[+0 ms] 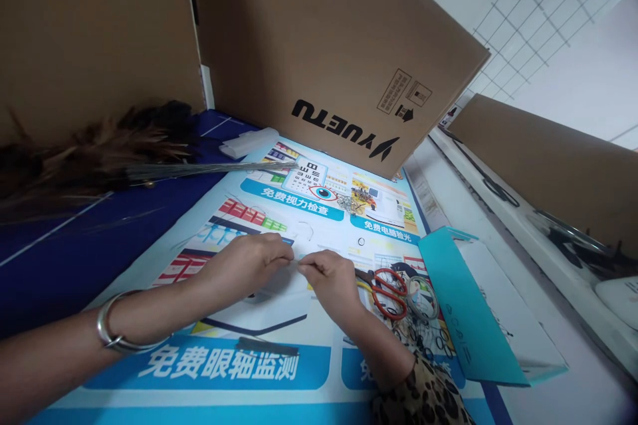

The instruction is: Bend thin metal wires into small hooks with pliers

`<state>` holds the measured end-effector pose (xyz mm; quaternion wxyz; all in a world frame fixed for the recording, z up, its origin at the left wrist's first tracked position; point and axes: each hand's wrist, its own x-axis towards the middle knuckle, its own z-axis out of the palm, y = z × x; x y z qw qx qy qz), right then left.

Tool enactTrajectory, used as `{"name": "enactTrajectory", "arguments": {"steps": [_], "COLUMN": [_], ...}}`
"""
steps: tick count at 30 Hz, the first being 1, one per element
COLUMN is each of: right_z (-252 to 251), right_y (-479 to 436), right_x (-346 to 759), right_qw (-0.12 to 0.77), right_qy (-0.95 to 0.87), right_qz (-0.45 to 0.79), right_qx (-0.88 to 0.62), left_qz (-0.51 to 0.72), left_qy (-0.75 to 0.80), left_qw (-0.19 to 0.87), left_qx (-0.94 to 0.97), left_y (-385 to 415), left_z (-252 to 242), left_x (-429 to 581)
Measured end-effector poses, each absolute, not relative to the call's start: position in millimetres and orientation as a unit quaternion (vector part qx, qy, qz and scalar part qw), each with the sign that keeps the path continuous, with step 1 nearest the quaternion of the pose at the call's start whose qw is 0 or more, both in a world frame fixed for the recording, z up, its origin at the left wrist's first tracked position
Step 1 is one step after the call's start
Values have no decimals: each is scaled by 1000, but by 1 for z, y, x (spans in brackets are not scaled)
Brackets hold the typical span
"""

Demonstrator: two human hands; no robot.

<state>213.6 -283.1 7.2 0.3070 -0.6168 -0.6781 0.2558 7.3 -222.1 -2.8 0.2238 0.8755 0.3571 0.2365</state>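
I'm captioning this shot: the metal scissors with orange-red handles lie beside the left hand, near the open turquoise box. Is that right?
Not quite: the head view shows the metal scissors with orange-red handles beside the right hand, not the left, near the open turquoise box.

Scissors (389, 292) left of box (463, 325)

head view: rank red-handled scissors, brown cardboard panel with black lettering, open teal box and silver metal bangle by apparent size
Brown cardboard panel
Open teal box
Red-handled scissors and silver metal bangle: too alike to rank
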Motion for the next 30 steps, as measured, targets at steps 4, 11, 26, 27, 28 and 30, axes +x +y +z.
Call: {"name": "enactTrajectory", "arguments": {"steps": [4, 11, 26, 27, 28, 30], "right_z": [-4, -4, 4, 3, 2, 1], "right_y": [-280, -273, -255, -254, -254, -253], "right_x": [213, 208, 191, 190, 189, 187], "right_qw": [386, 472, 528, 534, 539, 545], "right_qy": [-585, -433, -397, -396, -395, -393], "right_qz": [363, 505, 517, 515, 513, 511], "right_qx": [-613, -579, -544, -541, -539, -536], "left_qz": [261, 325, 383, 387, 392, 398], "left_qy": [376, 433, 418, 416, 414, 410], "left_qw": [276, 416, 644, 649, 652, 656], "left_qx": [845, 730, 514, 506, 500, 493], "left_y": [-221, -219, -220, -221, -221, -222], "left_z": [-5, -6, -1, -2, -2, -3], "left_x": [10, 19, 28, 29, 29, 30]}}
